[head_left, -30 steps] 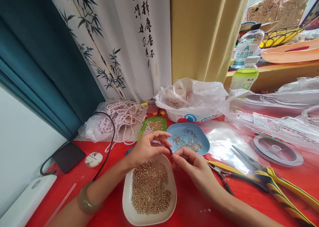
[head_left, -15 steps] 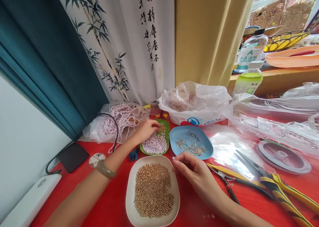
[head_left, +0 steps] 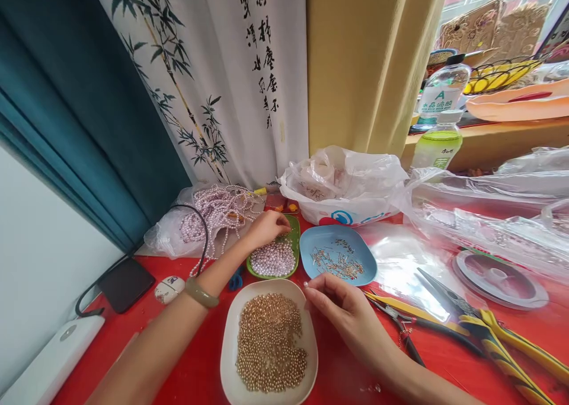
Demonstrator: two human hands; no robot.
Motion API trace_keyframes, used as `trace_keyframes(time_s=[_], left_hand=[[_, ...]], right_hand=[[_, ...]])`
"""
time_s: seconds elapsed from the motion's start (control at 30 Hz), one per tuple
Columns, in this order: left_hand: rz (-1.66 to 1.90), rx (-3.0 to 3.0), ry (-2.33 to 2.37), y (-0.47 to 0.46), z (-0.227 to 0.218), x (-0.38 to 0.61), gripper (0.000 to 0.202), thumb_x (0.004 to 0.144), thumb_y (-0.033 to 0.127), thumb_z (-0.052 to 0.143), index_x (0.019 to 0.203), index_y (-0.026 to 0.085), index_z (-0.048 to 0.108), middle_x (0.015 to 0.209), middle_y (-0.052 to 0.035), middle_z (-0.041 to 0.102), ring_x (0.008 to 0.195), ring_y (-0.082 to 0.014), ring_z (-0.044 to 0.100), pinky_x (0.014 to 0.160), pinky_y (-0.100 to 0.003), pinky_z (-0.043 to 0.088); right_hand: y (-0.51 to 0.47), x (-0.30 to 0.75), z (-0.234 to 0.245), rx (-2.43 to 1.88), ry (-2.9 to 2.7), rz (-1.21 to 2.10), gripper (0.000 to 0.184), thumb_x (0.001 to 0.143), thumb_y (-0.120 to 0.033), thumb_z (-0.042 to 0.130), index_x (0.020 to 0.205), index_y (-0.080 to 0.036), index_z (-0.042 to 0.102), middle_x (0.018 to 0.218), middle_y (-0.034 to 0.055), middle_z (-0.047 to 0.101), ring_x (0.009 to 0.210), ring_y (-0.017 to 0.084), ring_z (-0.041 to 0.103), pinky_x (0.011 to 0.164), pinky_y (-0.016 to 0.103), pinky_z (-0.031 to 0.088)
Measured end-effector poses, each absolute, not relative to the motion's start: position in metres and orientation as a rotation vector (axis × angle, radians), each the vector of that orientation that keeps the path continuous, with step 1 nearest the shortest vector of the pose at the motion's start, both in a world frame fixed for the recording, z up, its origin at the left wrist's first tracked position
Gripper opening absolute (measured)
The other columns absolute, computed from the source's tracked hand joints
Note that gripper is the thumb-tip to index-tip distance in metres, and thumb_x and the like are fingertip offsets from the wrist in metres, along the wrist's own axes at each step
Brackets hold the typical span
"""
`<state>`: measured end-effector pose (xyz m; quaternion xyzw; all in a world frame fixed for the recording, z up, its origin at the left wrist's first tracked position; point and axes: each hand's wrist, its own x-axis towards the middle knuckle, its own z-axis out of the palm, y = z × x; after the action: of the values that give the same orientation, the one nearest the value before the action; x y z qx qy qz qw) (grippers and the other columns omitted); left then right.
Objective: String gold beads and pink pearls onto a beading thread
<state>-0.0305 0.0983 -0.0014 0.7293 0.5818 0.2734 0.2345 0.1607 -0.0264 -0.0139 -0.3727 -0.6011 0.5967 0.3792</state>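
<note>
My left hand reaches over the back of a green tray, its fingertips pinched together low over the tray. Whatever is between those fingers is hidden. Pale pink pearl beads fill the front of this tray. Between thumb and forefinger of my right hand is a small white pearl bead, held up beside the right rim of a cream tray. Gold beads cover much of the cream tray's bottom. Just behind my right hand, a blue tray holds scattered small metal pins.
Long-nose pliers and smaller pliers lie on the red table at right, near a clear spool. Plastic bags line the back. Pink bead strands, a black cable and a phone are at left.
The whole view has shifted slightly. My left hand has moved a little over the gold pieces at the tray's back, covering most of them. My right hand keeps its pinch on the pearl bead.
</note>
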Motion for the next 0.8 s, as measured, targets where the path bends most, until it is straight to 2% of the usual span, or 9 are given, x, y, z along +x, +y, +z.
trace_keyframes(time_s=[0.1, 0.17, 0.27, 0.4, 0.53, 0.8], left_hand=[[0.915, 1.879, 1.556, 0.078, 0.010, -0.031, 0.017, 0.072, 0.024, 0.054, 0.081, 0.012, 0.063, 0.084, -0.0074, 0.066, 0.074, -0.0157, 0.058, 0.067, -0.026, 0.044], [0.969, 1.770, 1.488, 0.057, 0.015, -0.027, 0.021, 0.075, 0.028, 0.054, 0.088, 0.013, 0.060, 0.085, -0.0071, 0.065, 0.074, -0.0138, 0.058, 0.061, -0.023, 0.045], [1.025, 1.208, 1.165, 0.026, 0.013, -0.018, 0.019, 0.066, 0.025, 0.066, 0.081, 0.014, 0.062, 0.077, -0.0028, 0.063, 0.070, -0.0095, 0.056, 0.056, -0.018, 0.043], [0.973, 0.904, 0.984, 0.004, 0.005, -0.006, 0.017, 0.060, 0.018, 0.072, 0.074, 0.014, 0.064, 0.069, 0.0007, 0.061, 0.059, -0.0050, 0.053, 0.054, -0.015, 0.043], [0.978, 0.815, 0.960, 0.002, 0.003, -0.001, 0.018, 0.058, 0.016, 0.074, 0.074, 0.014, 0.066, 0.068, 0.0011, 0.061, 0.060, -0.0056, 0.054, 0.053, -0.016, 0.044], [0.945, 0.825, 0.985, -0.003, 0.004, 0.002, 0.017, 0.054, 0.016, 0.076, 0.068, 0.012, 0.067, 0.064, 0.0007, 0.062, 0.054, -0.0048, 0.054, 0.052, -0.016, 0.044]], right_hand=[[-0.027, 0.160, -0.012, -0.956, -1.514, 1.510, 0.018, 0.080, -0.032, 0.050, 0.071, -0.017, 0.054, 0.065, -0.0002, 0.055, 0.063, 0.013, 0.051, 0.058, 0.024, 0.039], [-0.027, 0.161, -0.011, -0.955, -1.508, 1.496, 0.019, 0.080, -0.032, 0.050, 0.070, -0.017, 0.054, 0.065, 0.0001, 0.055, 0.063, 0.013, 0.051, 0.059, 0.024, 0.040], [-0.026, 0.161, -0.011, -0.956, -1.506, 1.481, 0.020, 0.080, -0.033, 0.049, 0.069, -0.017, 0.054, 0.065, 0.0007, 0.056, 0.063, 0.013, 0.052, 0.060, 0.025, 0.041], [-0.026, 0.162, -0.012, -0.964, -1.491, 1.485, 0.020, 0.079, -0.032, 0.049, 0.066, -0.017, 0.053, 0.063, 0.0012, 0.057, 0.061, 0.013, 0.052, 0.059, 0.025, 0.041], [-0.026, 0.162, -0.012, -0.975, -1.444, 1.553, 0.018, 0.075, -0.027, 0.050, 0.060, -0.017, 0.051, 0.058, -0.0002, 0.055, 0.056, 0.012, 0.049, 0.054, 0.024, 0.038], [-0.026, 0.163, -0.010, -0.960, -1.408, 1.567, 0.015, 0.074, -0.021, 0.049, 0.059, -0.016, 0.051, 0.055, -0.0023, 0.052, 0.054, 0.010, 0.046, 0.054, 0.023, 0.035]])
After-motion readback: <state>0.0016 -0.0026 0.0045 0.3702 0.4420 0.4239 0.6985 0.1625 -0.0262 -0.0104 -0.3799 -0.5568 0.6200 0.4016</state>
